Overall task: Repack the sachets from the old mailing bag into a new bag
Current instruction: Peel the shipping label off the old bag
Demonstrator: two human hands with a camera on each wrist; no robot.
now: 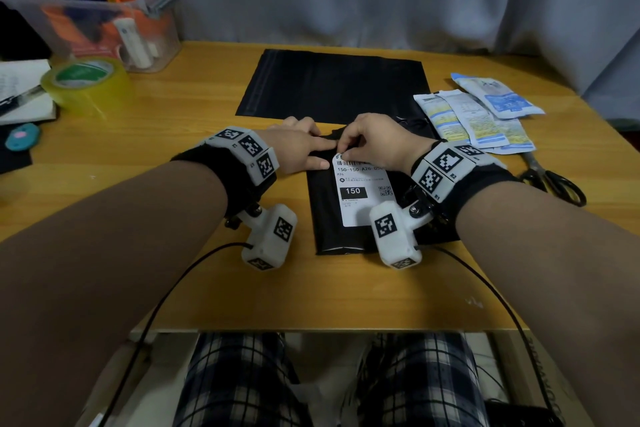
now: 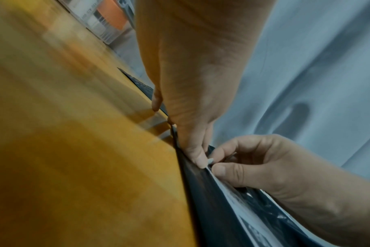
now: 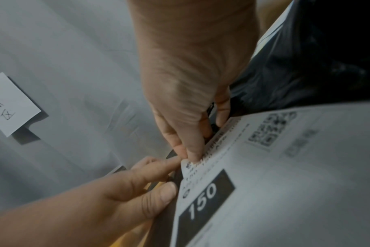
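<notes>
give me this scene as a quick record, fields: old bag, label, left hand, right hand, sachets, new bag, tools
old bag: black, flat on table
label: white, on old bag, far corner lifted
left hand: presses bag beside label
right hand: pinches label corner
sachets: out, loose pile right of bags
new bag: black, flat, farther back
tools: scissors right edge; tape roll left

An old black mailing bag (image 1: pixel 346 239) lies flat near the front edge of a wooden table, bearing a white shipping label (image 1: pixel 363 194) printed with "150", a barcode and a QR code; the label's upper left corner is lifted off the plastic. Behind it, a new black mailing bag (image 1: pixel 332 83) lies flat and unlabelled. To the right, several white-and-blue sachets (image 1: pixel 481 114) lie overlapping in a loose pile on the table.
</notes>
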